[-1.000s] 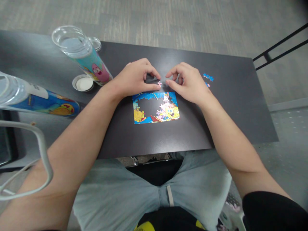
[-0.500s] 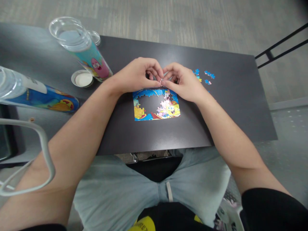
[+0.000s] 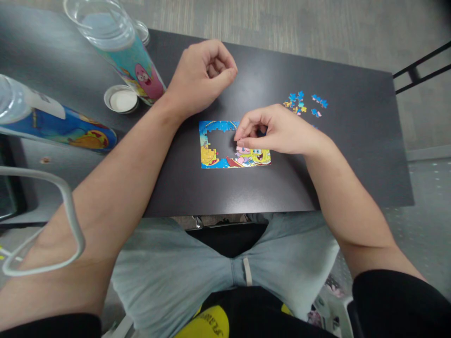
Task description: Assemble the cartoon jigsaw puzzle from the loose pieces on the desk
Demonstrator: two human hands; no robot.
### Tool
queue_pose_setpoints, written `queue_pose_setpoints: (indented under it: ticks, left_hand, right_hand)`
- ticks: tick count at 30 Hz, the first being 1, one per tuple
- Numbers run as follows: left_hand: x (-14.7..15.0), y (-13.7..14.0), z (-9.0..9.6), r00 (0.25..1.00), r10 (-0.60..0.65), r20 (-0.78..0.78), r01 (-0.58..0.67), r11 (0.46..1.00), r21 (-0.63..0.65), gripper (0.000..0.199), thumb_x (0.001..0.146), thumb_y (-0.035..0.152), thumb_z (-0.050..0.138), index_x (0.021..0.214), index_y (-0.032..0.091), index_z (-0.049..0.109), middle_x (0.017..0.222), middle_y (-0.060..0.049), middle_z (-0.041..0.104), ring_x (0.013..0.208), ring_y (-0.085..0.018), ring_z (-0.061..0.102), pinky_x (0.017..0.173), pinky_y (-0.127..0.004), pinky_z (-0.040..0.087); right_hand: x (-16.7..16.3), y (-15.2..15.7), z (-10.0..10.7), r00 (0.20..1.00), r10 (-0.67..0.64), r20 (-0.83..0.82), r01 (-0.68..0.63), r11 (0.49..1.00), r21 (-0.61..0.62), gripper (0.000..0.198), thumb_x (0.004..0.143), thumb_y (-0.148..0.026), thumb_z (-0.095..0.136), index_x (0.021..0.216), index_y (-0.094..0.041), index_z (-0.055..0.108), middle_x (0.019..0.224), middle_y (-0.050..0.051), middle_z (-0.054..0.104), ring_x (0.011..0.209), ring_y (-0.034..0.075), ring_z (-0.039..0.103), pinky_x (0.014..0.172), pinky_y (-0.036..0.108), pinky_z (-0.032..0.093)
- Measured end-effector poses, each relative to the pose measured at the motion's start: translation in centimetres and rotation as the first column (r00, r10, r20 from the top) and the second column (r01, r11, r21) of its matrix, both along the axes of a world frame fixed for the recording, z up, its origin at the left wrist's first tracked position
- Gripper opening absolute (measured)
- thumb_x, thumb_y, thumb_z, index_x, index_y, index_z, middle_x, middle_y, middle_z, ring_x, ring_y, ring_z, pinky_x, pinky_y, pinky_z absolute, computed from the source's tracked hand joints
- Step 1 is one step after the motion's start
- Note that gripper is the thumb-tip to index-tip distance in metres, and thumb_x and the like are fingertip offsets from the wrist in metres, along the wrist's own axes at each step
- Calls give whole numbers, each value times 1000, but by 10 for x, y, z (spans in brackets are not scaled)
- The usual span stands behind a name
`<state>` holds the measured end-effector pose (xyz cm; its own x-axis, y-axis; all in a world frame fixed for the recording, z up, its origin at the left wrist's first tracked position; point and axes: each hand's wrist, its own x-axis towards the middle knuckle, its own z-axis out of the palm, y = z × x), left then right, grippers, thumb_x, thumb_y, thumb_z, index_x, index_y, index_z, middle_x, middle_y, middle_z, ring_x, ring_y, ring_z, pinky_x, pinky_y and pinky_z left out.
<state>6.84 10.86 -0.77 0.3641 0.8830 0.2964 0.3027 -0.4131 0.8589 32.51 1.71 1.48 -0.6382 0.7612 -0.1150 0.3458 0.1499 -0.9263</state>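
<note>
1. Grey patterned carpet (image 3: 268,28) lies beyond the dark table (image 3: 362,155); I take the picture puzzle as the centre of the clock, with 12 away from the person.
2. The puzzle (image 3: 221,163) lies flat on the table. Its border and lower right part are joined, but a large gap in the middle shows the dark surface.
3. Half a second ago the fingertips of both hands met just beyond the upper edge; now the hands are apart.
4. The left hand (image 3: 207,75) has gone to 11 o'clock, curled narrow, thumb tip at the forefinger; I see no piece there.
5. The right hand (image 3: 269,129) has come over the puzzle from 3 o'clock, thumb and forefinger close together at the gap's right side. Whether they hold a pink piece, I cannot tell.
6. In my judgement, the work has passed to the right hand alone, and the gap remains unfilled.
7. Loose pieces (image 3: 300,95) are at 2 o'clock. At 10 o'clock are a tall container (image 3: 141,65) and a lid (image 3: 123,100).
</note>
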Motion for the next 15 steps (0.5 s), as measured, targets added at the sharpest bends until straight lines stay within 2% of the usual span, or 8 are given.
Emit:
queue_pose_setpoints:
  ticks: [6, 9, 11, 14, 15]
  left_hand:
    - [0, 2, -6, 994, 45, -102, -44, 999, 4, 22, 97, 58, 86, 101, 37, 81, 104, -3, 87, 87, -26, 60, 87, -47, 56]
    - [0, 4, -10, 997, 23, -68, -21, 999, 31, 20, 98, 55, 85, 101, 35, 84, 102, -4, 86, 87, -26, 64, 90, -50, 59]
    - [0, 5, -12, 999, 8, -49, -6, 999, 49, 18, 100, 53, 84, 100, 35, 85, 100, -5, 85, 87, -27, 65, 89, -52, 59]
    - [0, 8, -14, 999, -9, -33, 11, 997, 78, 18, 99, 52, 83, 97, 35, 83, 97, -5, 83, 82, -27, 65, 86, -52, 56]
    - [0, 9, -15, 999, -13, -30, 16, 996, 85, 18, 98, 52, 84, 96, 35, 83, 96, -6, 83, 82, -27, 65, 85, -52, 55]
  right_hand:
    - [2, 1, 4, 997, -32, 76, 32, 999, 7, 24, 100, -45, 112, 106, -30, 94, 100, 7, 91, 87, 29, 75, 78, 49, 67]
    - [4, 5, -3, 997, 7, 72, -16, 993, 118, 21, 102, -46, 105, 109, -29, 96, 100, 6, 89, 83, 25, 71, 79, 47, 63]
    - [5, 8, -9, 997, 1, 75, -18, 974, 224, 23, 99, -48, 106, 109, -29, 97, 103, 5, 87, 85, 25, 70, 80, 47, 61]
    - [6, 11, -18, 995, -47, 84, 16, 940, 341, 27, 89, -50, 111, 110, -41, 97, 104, 5, 84, 90, 34, 66, 74, 52, 59]
    - [6, 12, -21, 996, -49, 77, 18, 931, 365, 28, 89, -49, 110, 112, -41, 96, 104, 4, 83, 90, 35, 64, 73, 52, 59]
